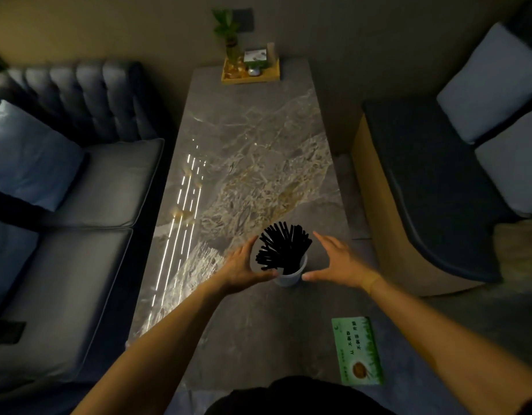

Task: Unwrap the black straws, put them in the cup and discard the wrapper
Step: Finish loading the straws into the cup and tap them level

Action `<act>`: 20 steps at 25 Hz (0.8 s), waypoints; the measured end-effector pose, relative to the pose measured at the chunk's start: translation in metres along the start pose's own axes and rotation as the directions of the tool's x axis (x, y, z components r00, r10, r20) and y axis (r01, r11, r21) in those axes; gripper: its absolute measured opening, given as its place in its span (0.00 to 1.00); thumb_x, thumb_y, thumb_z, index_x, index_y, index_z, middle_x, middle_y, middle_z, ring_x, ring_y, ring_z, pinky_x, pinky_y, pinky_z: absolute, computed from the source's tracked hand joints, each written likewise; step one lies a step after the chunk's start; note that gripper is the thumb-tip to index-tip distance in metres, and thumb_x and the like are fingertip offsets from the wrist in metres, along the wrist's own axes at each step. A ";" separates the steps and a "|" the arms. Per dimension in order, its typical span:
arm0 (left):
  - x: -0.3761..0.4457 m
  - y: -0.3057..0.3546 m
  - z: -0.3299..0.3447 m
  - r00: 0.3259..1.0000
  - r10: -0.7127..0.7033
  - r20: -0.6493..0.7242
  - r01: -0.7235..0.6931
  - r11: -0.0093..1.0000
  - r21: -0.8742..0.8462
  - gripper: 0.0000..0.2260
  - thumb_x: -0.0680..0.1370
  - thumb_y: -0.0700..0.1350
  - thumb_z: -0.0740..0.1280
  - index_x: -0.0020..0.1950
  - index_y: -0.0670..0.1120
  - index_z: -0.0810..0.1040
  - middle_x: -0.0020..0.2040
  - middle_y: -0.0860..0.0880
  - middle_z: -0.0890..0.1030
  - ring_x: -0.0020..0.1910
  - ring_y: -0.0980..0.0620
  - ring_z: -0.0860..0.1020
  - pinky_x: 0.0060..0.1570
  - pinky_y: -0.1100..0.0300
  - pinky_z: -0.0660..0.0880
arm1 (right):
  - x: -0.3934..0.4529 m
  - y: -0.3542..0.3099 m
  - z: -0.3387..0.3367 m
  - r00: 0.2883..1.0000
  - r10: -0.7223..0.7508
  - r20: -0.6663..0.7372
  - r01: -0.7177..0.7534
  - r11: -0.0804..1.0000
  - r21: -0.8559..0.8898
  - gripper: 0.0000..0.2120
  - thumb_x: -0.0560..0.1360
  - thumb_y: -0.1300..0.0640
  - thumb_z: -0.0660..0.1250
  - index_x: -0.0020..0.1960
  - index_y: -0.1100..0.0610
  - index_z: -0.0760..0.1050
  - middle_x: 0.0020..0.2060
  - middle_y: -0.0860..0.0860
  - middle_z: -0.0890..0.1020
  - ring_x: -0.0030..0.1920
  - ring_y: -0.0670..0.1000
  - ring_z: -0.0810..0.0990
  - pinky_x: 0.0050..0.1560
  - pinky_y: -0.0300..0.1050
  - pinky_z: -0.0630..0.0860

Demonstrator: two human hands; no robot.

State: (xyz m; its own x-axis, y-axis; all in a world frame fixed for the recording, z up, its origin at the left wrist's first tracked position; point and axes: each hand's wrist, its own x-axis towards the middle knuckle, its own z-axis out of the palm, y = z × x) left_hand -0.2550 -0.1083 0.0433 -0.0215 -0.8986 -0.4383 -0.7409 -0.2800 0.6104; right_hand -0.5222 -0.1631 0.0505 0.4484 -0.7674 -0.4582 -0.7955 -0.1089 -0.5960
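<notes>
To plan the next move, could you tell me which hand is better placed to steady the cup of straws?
Left. The left hand already wraps the cup; the right hand is open beside it.

I see black straws [284, 247] standing in a white cup [288, 275] on the table [258, 139]. My left hand [243, 266] holds the cup. My right hand [338, 260] is just beside it, fingers straight.
</notes>
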 end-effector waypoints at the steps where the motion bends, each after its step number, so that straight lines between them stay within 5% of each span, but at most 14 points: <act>1: 0.002 0.003 0.000 1.000 0.022 0.007 -0.022 0.999 -0.031 0.51 0.62 0.68 0.73 0.79 0.53 0.53 0.77 0.46 0.62 0.75 0.45 0.62 0.73 0.43 0.63 | 0.007 -0.001 0.001 1.000 0.002 0.021 -0.003 0.999 0.033 0.55 0.62 0.33 0.73 0.78 0.46 0.46 0.78 0.52 0.54 0.77 0.57 0.54 0.74 0.59 0.60; 5: 0.016 0.013 -0.002 0.994 0.094 0.051 -0.084 0.984 -0.158 0.48 0.63 0.64 0.75 0.77 0.50 0.58 0.74 0.46 0.67 0.73 0.45 0.66 0.70 0.43 0.67 | 0.025 -0.004 0.005 0.997 -0.021 0.076 0.014 0.996 0.083 0.55 0.59 0.34 0.76 0.77 0.45 0.49 0.76 0.51 0.58 0.76 0.57 0.56 0.73 0.61 0.62; 14: 0.040 0.039 0.000 0.993 0.082 0.082 -0.069 0.987 -0.148 0.47 0.62 0.68 0.72 0.76 0.54 0.60 0.73 0.47 0.67 0.72 0.46 0.65 0.71 0.45 0.66 | 0.049 -0.034 0.008 0.995 -0.077 0.071 0.077 0.997 0.004 0.55 0.58 0.37 0.77 0.76 0.53 0.54 0.74 0.51 0.60 0.75 0.53 0.56 0.73 0.52 0.62; 20: 0.032 0.056 0.017 0.993 0.112 0.031 -0.096 0.945 -0.313 0.51 0.61 0.67 0.73 0.77 0.48 0.59 0.73 0.46 0.69 0.71 0.48 0.69 0.70 0.46 0.68 | 0.052 -0.045 0.028 0.970 -0.172 -0.171 0.168 0.985 -0.039 0.42 0.66 0.49 0.75 0.73 0.61 0.62 0.73 0.57 0.66 0.75 0.56 0.59 0.74 0.46 0.56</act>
State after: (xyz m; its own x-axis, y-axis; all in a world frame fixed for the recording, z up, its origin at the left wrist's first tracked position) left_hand -0.3089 -0.1465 0.0523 -0.1249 -0.9133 -0.3876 -0.4878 -0.2837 0.8256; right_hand -0.4522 -0.1806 0.0351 0.5024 -0.8337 -0.2293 -0.7242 -0.2609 -0.6383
